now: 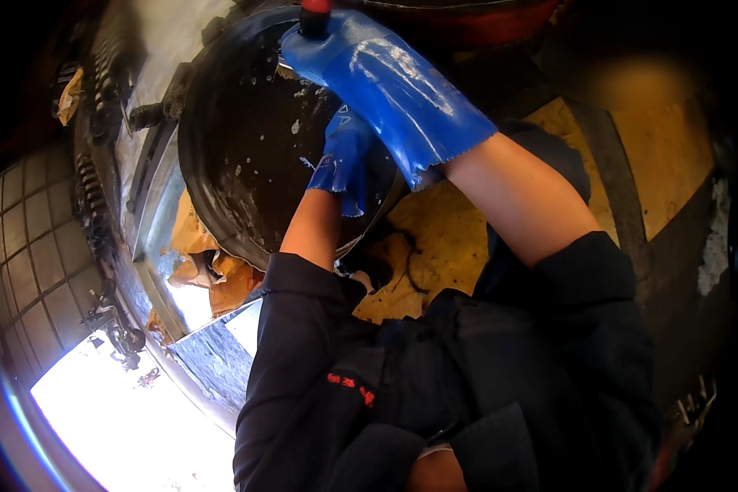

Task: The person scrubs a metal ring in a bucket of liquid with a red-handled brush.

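Note:
Both my hands wear long blue rubber gloves. My right hand (348,57) is closed around a tool with a red and black handle (316,18), whose end sticks up past the fist. A sliver of metal shows below that fist; the rest of the tool is hidden. Behind and below the right glove, my left hand (346,152) reaches into a big round dark drum (213,217). Its fingers are covered by the right glove, so their grip does not show. Pale splashes and specks dot the drum's dark inside.
Crumpled brown paper (225,287) lies left of the drum, near a pale metal frame (157,295). Stained yellowish sheeting (439,234) covers the floor to the right. A red-rimmed vessel (492,25) stands at the far side. Dark coiled springs or hoses (90,184) run along the left.

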